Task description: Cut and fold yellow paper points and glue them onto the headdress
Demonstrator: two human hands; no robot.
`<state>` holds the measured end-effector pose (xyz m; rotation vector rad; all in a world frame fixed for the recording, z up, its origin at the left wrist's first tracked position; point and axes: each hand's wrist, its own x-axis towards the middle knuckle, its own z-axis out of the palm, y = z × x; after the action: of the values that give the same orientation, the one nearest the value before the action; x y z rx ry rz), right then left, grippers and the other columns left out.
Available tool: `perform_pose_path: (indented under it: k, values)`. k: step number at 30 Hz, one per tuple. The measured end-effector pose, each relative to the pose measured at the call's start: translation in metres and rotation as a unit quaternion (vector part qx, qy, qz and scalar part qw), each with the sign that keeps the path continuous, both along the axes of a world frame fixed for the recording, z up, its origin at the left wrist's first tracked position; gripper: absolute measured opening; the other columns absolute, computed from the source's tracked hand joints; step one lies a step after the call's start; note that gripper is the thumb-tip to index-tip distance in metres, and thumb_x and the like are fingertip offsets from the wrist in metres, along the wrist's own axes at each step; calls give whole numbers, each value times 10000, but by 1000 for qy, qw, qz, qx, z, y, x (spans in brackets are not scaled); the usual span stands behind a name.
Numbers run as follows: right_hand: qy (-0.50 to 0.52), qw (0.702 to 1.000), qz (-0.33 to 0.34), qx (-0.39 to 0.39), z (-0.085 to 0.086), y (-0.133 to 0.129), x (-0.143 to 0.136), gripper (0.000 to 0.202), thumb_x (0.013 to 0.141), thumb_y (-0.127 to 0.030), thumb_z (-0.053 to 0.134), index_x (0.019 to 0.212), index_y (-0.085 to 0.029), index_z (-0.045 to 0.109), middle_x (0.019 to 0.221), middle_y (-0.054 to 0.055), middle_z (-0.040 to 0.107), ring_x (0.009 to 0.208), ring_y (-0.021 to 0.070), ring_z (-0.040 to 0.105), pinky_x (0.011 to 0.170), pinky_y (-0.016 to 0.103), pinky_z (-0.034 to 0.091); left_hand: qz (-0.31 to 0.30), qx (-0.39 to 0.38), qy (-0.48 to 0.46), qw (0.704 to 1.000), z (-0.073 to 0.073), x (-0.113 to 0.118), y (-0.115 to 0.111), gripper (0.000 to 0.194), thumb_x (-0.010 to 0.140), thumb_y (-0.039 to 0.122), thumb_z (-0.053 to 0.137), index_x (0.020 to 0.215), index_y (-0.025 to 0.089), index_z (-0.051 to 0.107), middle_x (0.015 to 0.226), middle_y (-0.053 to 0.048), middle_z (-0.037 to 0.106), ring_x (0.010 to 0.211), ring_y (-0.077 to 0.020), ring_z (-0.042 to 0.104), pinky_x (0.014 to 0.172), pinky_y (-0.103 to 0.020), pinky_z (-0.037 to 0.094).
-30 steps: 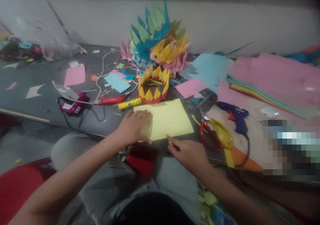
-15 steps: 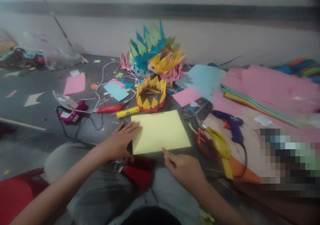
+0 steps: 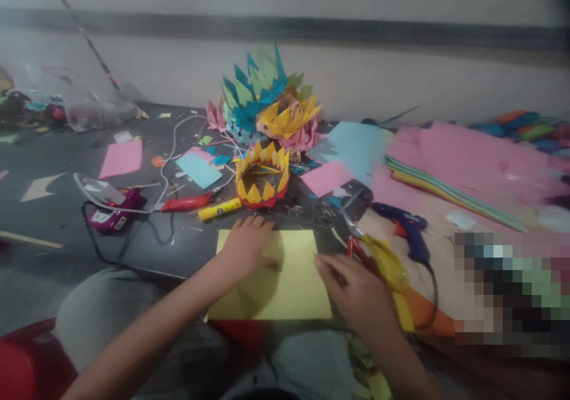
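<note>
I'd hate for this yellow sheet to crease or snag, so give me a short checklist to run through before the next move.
1. Left hand over the yellow sheet: ok, on its left part.
2. Right hand gripping the sheet: cannot tell; the fingertips are at its right edge, but a pinch isn't clear.
3. Sheet wholly on the table: not ok; its near edge appears to reach past the table's edge.
4. Scissors off the sheet: ok, they lie to its right.
5. Paper crown off the sheet: ok, it stands beyond the far edge.
6. Glue gun cool: cannot tell.
</note>
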<state>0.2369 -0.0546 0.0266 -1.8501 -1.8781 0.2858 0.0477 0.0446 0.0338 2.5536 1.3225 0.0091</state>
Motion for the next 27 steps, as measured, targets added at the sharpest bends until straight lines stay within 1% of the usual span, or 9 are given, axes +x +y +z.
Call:
perform_pose_path:
  k: [4,7,9,12,14,17,20,23,27]
  values:
    - [-22,999,-37,-33,-9,29,20,382,834,-479,466,938,-171,667,841,69,655,723,177,612,615,278,462,-21,-51,-27,998,-4,-7,3,364,712,407,662,977,173,576,973,-66,606,939,-242,562,811,-345,434]
    - [23,998,-27,-54,-18,36,16,370,819,-467,492,935,-157,658,804,63,627,676,163,586,595,268,453,-27,-65,-77,995,-7,-11,3,171,789,292,588,909,170,577,940,-53,597,907,-209,561,782,-303,444]
    - [71,995,-20,-61,-21,39,11,345,818,-459,493,882,-159,650,775,52,608,651,150,566,587,259,443,-36,-71,-114,990,-9,-14,3,121,818,238,548,920,177,566,956,-42,590,923,-191,552,797,-284,443]
    - [154,984,-10,-88,-21,42,9,333,831,-457,466,762,-167,614,724,34,593,621,138,544,570,249,426,-43,-78,-136,987,-9,-17,0,151,815,218,553,961,181,549,1014,-38,584,971,-184,537,840,-280,436]
    - [195,973,-10,-120,-20,43,9,337,833,-459,453,729,-170,593,678,22,587,586,133,531,545,245,415,-20,-74,-118,990,-8,-16,-4,223,786,261,596,985,178,539,1045,-48,579,992,-200,533,856,-300,434]
    - [198,971,-37,-125,-22,42,8,287,804,-432,496,822,-170,611,720,29,611,625,146,551,573,256,433,62,-62,-46,995,-1,-11,-12,374,731,358,649,1028,174,517,1071,-77,574,980,-241,554,804,-329,453]
    - [150,981,-70,-97,-25,40,5,324,761,-383,557,998,-168,610,861,60,627,704,162,566,630,279,456,123,-81,46,988,9,-4,-15,419,714,401,655,1031,169,510,998,-93,613,883,-263,609,704,-325,465]
    - [143,982,-74,-100,-28,39,5,412,749,-382,570,1101,-167,579,935,75,615,708,160,559,638,292,468,128,-116,97,980,14,1,-11,422,697,442,659,992,169,530,884,-86,647,829,-278,629,668,-331,459]
    - [163,978,-66,-110,-28,43,6,453,762,-425,553,1131,-162,567,913,68,604,647,144,553,631,302,473,92,-125,75,985,12,-2,-7,327,683,426,675,881,186,577,953,-75,618,901,-270,603,697,-328,453]
